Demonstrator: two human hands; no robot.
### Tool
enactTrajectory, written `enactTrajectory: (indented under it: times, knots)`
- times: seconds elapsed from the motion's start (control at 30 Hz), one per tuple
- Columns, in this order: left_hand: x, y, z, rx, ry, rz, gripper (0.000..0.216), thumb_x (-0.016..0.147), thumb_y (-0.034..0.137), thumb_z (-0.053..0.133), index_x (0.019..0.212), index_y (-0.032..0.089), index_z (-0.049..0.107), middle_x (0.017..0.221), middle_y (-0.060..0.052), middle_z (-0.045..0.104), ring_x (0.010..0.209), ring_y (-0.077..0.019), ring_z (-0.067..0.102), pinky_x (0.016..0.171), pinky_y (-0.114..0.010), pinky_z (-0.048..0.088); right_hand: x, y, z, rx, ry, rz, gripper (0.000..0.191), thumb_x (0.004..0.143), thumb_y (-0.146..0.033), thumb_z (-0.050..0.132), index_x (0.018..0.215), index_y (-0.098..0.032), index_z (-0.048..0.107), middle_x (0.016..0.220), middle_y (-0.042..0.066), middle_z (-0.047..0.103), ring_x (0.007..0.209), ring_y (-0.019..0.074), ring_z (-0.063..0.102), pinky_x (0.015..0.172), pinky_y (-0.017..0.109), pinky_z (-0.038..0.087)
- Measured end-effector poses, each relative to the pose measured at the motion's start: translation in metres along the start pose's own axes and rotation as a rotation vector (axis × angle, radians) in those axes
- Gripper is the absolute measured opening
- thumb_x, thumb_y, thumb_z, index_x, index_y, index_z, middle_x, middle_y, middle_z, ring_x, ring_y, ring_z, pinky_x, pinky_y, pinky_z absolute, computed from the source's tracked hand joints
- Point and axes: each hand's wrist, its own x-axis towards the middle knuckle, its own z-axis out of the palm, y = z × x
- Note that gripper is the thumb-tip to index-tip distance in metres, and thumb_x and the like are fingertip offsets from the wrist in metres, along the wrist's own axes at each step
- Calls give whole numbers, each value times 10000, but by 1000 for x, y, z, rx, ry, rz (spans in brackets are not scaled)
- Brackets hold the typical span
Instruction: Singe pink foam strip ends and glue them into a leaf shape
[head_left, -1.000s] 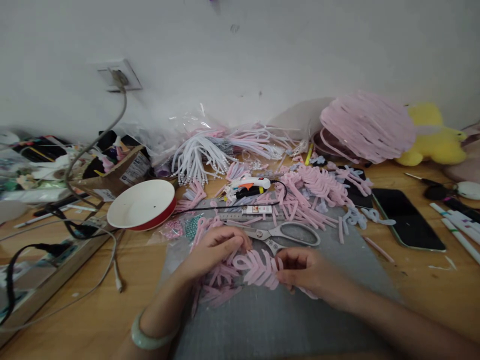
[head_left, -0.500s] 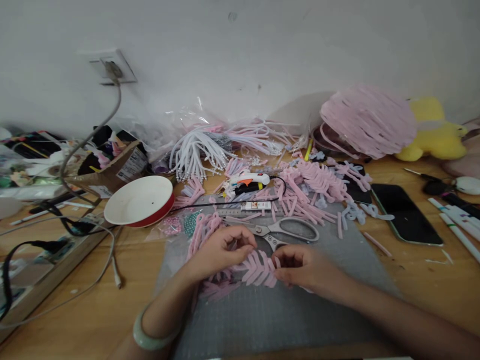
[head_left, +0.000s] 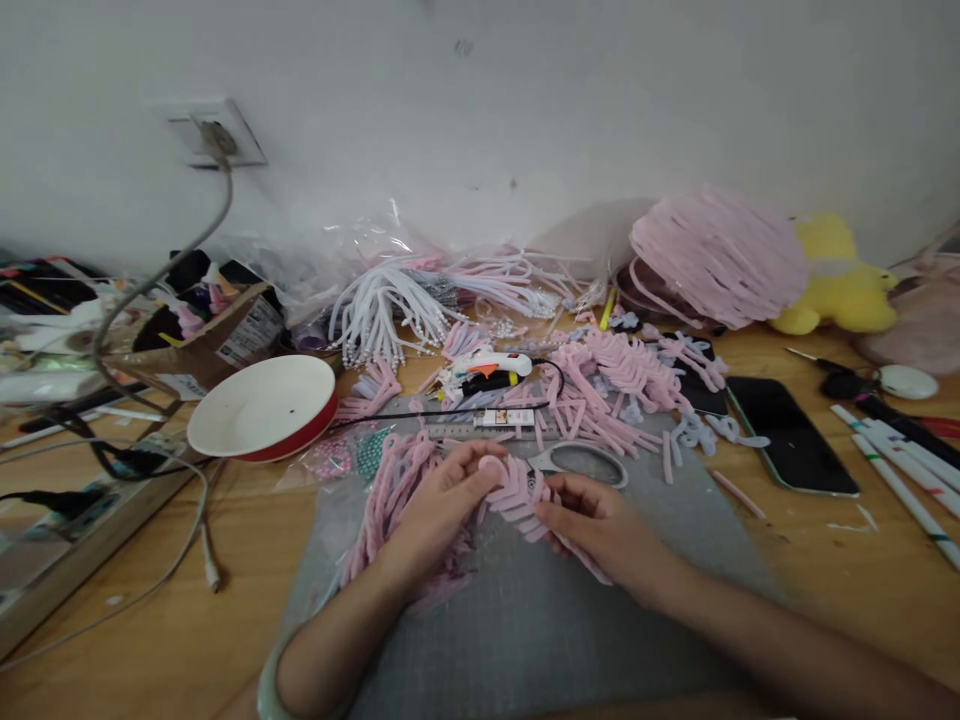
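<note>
Both hands hold one pink pipe-cleaner piece (head_left: 517, 495), a row of folded loops, just above the grey cutting mat (head_left: 540, 620). My left hand (head_left: 442, 505) pinches its left end, fingers closed. My right hand (head_left: 600, 525) grips its right end, fingers curled, with a pink stem trailing beneath it. A heap of bent pink pipe cleaners (head_left: 390, 490) lies under and left of my left hand. The scissors (head_left: 581, 462) lie right behind the hands, partly hidden by them.
A red-rimmed white bowl (head_left: 259, 408), a hot glue gun (head_left: 491, 368) with black cord, white pipe-cleaner bundles (head_left: 382, 305), a pink coil (head_left: 716, 255), a yellow plush (head_left: 836, 280), a phone (head_left: 787, 435) and markers (head_left: 896, 465) crowd the wooden desk. Cables and a power strip (head_left: 82, 500) lie left.
The hands have lifted the looped pink piece and moved it a little up and away, covering the scissors' blades. The view has shifted slightly to the right.
</note>
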Motion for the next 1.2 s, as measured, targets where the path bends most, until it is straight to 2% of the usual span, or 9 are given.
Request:
enactTrajectory:
  times: [0.13, 0.27, 0.4, 0.5, 0.6, 0.77, 0.87, 1.1, 1.2]
  knots:
    - [-4, -9, 7, 8, -97, -67, 291, 663, 365, 669, 866, 171, 593, 798, -15, 627, 741, -142, 560, 713, -258, 430, 1, 0, 3, 40, 92, -46, 339, 690, -474, 612, 817, -169, 534, 626, -33, 483, 510, 66, 416, 467, 189, 333]
    - [-7, -15, 13, 73, -3, -53, 299, 664, 408, 655, 816, 155, 607, 749, -13, 623, 702, -140, 541, 682, -252, 424, -4, 4, 5, -24, 48, -107, 303, 730, -451, 580, 859, -179, 541, 717, -3, 538, 610, 97, 481, 551, 209, 385]
    - [-7, -15, 14, 69, 26, -64, 289, 643, 411, 663, 767, 156, 608, 693, 4, 600, 651, -130, 518, 630, -237, 409, -6, 1, 2, -73, -21, -112, 266, 741, -416, 575, 864, -182, 548, 803, 11, 559, 731, 125, 513, 664, 241, 408]
    - [-8, -12, 13, 6, 30, -90, 310, 573, 398, 716, 735, 158, 604, 661, 16, 584, 609, -119, 499, 598, -231, 399, -5, -4, -3, -46, -16, -88, 262, 745, -417, 569, 852, -179, 555, 764, 2, 548, 688, 109, 500, 632, 231, 398]
    - [-9, -10, 13, -31, -22, -107, 334, 534, 377, 749, 734, 147, 612, 665, 13, 584, 624, -121, 505, 611, -233, 399, -2, -7, -7, -3, 17, -82, 287, 712, -420, 609, 849, -173, 558, 705, -15, 521, 621, 90, 470, 578, 218, 377]
    - [-9, -11, 13, -86, -86, -87, 290, 578, 297, 747, 800, 150, 631, 696, 12, 604, 637, -108, 517, 618, -216, 390, -3, -5, -8, 18, 26, -80, 255, 695, -388, 641, 793, -164, 565, 679, -29, 496, 591, 70, 432, 553, 202, 343]
    - [-8, -11, 13, -118, -98, -127, 230, 613, 276, 729, 788, 146, 659, 720, 4, 628, 628, -96, 521, 613, -207, 387, -3, -6, -9, 13, 31, -73, 261, 681, -395, 650, 771, -162, 574, 666, -30, 493, 579, 70, 418, 542, 202, 329]
    - [-12, -10, 15, -222, -111, -194, 188, 645, 235, 707, 806, 143, 676, 732, -18, 665, 682, -117, 566, 666, -216, 403, -1, -7, -13, -45, -49, -152, 215, 711, -373, 626, 738, -165, 579, 649, -33, 488, 575, 73, 407, 544, 205, 321]
    - [-13, -9, 17, -245, -121, -201, 174, 659, 224, 695, 810, 140, 676, 729, -21, 666, 666, -108, 562, 641, -202, 398, 0, -5, -14, -94, -95, -206, 204, 730, -362, 610, 710, -161, 579, 648, -30, 489, 593, 80, 420, 557, 208, 329]
